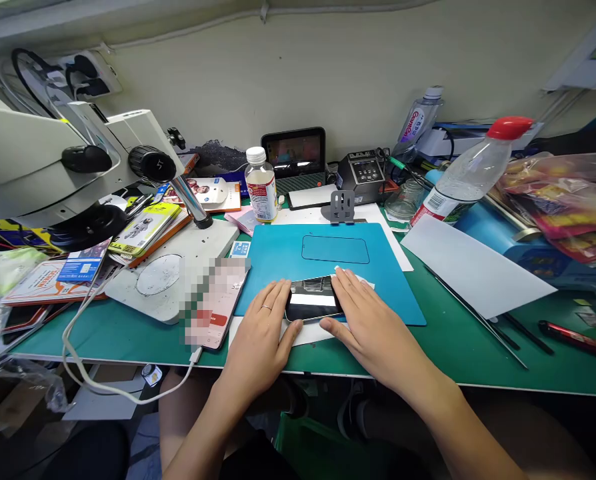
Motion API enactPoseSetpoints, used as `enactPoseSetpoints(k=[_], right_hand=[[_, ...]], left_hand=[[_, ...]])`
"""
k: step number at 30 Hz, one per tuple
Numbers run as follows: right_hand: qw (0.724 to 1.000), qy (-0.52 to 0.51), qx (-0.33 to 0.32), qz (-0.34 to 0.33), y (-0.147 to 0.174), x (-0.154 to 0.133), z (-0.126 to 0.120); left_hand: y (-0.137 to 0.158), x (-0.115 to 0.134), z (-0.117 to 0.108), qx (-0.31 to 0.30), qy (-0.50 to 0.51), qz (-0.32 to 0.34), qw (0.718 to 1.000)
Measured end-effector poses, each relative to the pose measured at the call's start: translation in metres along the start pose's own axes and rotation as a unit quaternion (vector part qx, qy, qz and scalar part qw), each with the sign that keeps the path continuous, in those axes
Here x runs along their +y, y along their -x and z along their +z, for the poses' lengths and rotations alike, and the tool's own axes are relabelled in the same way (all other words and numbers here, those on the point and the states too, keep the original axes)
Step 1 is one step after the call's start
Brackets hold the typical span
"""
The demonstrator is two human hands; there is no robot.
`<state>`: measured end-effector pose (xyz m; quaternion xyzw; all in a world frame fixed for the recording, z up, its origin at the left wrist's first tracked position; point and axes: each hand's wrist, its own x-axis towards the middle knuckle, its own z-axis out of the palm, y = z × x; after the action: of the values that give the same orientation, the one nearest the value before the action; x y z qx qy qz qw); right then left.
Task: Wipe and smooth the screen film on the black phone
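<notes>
A black smartphone (314, 305) lies sideways at the near edge of a blue mat (278, 250), its glossy screen up and reflecting a white band. My left hand (263, 327) grips its left end, fingers together and stretched forward, thumb at the near edge. Around the right end is my right hand (365, 320), fingers over that end and thumb near the lower corner. Something small and white (370, 285) pokes out past the right fingers. Farther back on the mat shows a thin black phone-shaped outline (335, 250); whether it is clear glass or a drawing I cannot tell.
A lit phone (218, 303) with a white cable (128, 395) lies left, beside a microscope (148, 163) and its base. Behind stand a white-capped bottle (261, 187) and a small screen (294, 150). At right are a red-capped bottle (471, 177), white card (473, 267) and tweezers (478, 319).
</notes>
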<state>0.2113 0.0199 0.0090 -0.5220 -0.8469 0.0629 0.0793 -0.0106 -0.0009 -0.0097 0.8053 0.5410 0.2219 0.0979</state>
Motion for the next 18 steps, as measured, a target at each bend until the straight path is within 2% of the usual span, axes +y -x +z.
enactPoseSetpoints(k=[6, 8, 14, 18], right_hand=[[0.999, 0.035, 0.036, -0.022, 0.032, -0.014, 0.009], [0.999, 0.032, 0.033, -0.025, 0.028, -0.016, 0.007], [1.0, -0.003, 0.003, -0.017, -0.009, -0.015, 0.001], [0.999, 0.017, 0.016, -0.022, 0.004, -0.021, 0.006]], left_hand=[[0.0, 0.0, 0.0, 0.002, 0.0, 0.003, 1.0], [0.0, -0.001, 0.0, 0.005, 0.001, 0.006, 1.0], [0.001, -0.003, 0.003, 0.011, -0.001, 0.011, 1.0], [0.0, -0.004, 0.002, 0.012, 0.001, 0.009, 1.0]])
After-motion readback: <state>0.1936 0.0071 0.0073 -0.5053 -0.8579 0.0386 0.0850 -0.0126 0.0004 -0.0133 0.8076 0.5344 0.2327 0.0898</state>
